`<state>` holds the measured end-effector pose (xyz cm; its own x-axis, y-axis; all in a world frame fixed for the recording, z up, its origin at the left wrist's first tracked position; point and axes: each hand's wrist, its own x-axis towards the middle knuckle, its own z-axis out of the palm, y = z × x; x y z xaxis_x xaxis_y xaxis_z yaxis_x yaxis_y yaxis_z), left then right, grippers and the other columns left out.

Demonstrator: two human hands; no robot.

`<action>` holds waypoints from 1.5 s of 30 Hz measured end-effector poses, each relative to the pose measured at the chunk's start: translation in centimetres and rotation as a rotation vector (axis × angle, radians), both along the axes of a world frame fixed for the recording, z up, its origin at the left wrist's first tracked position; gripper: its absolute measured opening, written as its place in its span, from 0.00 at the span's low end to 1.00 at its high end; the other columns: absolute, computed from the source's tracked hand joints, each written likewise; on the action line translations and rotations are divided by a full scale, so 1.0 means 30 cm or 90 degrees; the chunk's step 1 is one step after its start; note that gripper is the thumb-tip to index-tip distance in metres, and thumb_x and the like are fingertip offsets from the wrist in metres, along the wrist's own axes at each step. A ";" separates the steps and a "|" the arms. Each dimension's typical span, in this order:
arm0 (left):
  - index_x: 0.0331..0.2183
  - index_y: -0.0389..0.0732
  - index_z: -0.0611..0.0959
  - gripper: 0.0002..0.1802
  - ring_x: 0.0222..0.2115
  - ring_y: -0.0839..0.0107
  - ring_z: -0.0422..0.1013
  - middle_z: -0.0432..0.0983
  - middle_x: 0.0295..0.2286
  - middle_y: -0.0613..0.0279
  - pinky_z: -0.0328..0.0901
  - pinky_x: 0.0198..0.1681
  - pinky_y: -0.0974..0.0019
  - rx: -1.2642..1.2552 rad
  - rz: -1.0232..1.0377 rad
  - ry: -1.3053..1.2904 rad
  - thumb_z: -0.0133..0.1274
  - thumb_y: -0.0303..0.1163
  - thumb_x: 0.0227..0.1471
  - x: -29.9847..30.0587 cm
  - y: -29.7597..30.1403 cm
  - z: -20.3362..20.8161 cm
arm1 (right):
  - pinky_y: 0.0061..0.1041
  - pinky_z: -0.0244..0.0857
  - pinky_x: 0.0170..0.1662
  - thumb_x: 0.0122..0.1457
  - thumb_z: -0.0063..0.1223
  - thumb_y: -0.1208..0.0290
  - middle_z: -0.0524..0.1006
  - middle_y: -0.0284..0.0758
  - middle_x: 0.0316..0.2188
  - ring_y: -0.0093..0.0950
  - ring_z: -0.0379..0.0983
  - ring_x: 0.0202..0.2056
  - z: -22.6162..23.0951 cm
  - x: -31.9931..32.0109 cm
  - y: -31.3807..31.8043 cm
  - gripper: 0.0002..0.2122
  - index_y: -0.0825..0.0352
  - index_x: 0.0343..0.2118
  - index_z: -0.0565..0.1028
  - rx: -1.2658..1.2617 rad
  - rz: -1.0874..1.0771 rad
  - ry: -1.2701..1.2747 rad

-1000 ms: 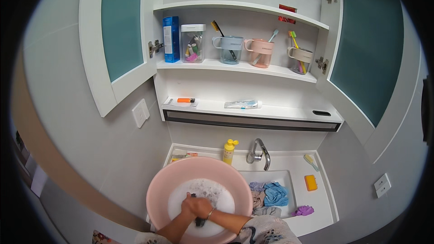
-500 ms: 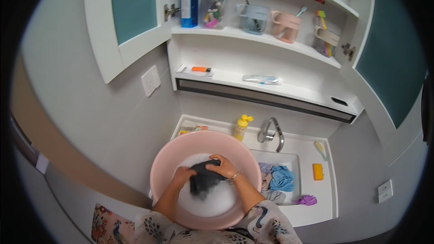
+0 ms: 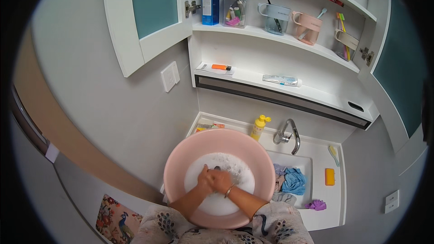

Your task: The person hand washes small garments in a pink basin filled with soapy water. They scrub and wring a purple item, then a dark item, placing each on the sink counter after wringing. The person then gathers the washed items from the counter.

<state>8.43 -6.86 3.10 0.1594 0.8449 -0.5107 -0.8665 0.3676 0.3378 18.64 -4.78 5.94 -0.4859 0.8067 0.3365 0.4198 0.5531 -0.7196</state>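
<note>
Left hand [image 3: 203,181] and right hand [image 3: 220,180] are clasped against each other, closed on a dark cloth [image 3: 217,168], of which only a small piece shows past the fingers; the remainder is hidden, and motion blurs the right hand. Location of cloth: over the white suds [image 3: 221,205] near the middle of a round pink washbasin [image 3: 175,165]. A bangle [image 3: 229,191] is noted on the right wrist.

Directions are read from the basin's centre, with twelve o'clock toward the back wall. At one o'clock, just beyond the rim, stands a yellow flip-top bottle [image 3: 258,129]; at two, a chrome faucet [image 3: 289,135]. At three, the sink [image 3: 308,167] contains rumpled garments, the brightest being a blue one [image 3: 294,181]. Further out at three, an orange block [image 3: 329,176] lies on the countertop [image 3: 332,194], with a small scrub brush [image 3: 333,156] slightly above it.
</note>
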 end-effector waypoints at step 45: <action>0.38 0.40 0.72 0.22 0.31 0.66 0.71 0.72 0.33 0.58 0.67 0.34 0.62 -0.033 -0.080 0.140 0.46 0.48 0.49 0.048 0.025 0.018 | 0.36 0.65 0.33 0.57 0.28 0.54 0.75 0.43 0.23 0.40 0.72 0.28 -0.025 0.024 0.150 0.22 0.63 0.24 0.75 -0.138 -0.164 -0.241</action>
<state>9.86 -6.11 3.63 0.1412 0.7974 -0.5867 -0.7210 0.4889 0.4910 19.37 -0.28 5.19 -0.3173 0.9482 -0.0134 0.7767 0.2517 -0.5774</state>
